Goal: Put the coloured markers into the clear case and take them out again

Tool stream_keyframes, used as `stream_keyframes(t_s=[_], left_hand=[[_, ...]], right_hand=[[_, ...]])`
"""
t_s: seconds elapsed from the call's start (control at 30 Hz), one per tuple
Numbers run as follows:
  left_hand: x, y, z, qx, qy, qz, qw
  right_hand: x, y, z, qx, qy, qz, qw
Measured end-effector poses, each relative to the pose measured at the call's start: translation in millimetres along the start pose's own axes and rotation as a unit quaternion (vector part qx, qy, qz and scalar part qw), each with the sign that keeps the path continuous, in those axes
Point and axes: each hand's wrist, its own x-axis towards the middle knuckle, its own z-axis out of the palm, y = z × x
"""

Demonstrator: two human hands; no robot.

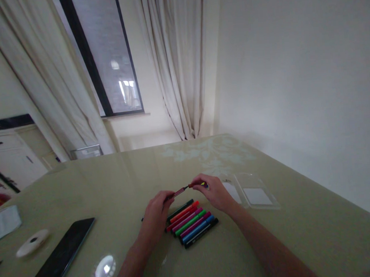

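My left hand (158, 209) is closed around the barrel of a felt-tip marker (179, 192), held just above the table. Its dark tip points to the right and shows bare. Between the fingertips of my right hand (211, 189) is a reddish-brown marker cap (191, 185), right at that tip; whether the two touch I cannot tell. Something small and yellow peeks out by the right fingers. Below both hands, several coloured markers (192, 223) lie side by side in a slanted row, capped, in black, blue, purple, green, pink, red and orange.
A clear plastic case (259, 192) lies opened at the right, partly behind my right forearm. To the left are a black flat slab (59, 259), a white oval object (33, 243) and a pale folded cloth or packet (4, 224). A wall borders the table (303, 227) on the right.
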Motion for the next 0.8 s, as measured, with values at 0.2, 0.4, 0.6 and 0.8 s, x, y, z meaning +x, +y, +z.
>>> stream_keyframes(t_s=[0.2, 0.4, 0.6, 0.8], left_hand=[[-1, 7, 2, -0.005, -0.003, 0.009, 1.0], [-4, 7, 3, -0.032, 0.008, 0.015, 0.999], [-4, 3, 5, -0.034, -0.008, 0.013, 0.999], [-4, 4, 7, 0.005, -0.046, -0.012, 0.999]], right_hand=[[-1, -2, 4, 0.002, -0.001, -0.016, 1.0], [-2, -7, 5, 0.042, -0.009, 0.015, 0.999], [-1, -6, 5, 0.053, -0.029, 0.021, 0.998], [4, 10, 1, 0.055, -0.023, 0.031, 0.998]])
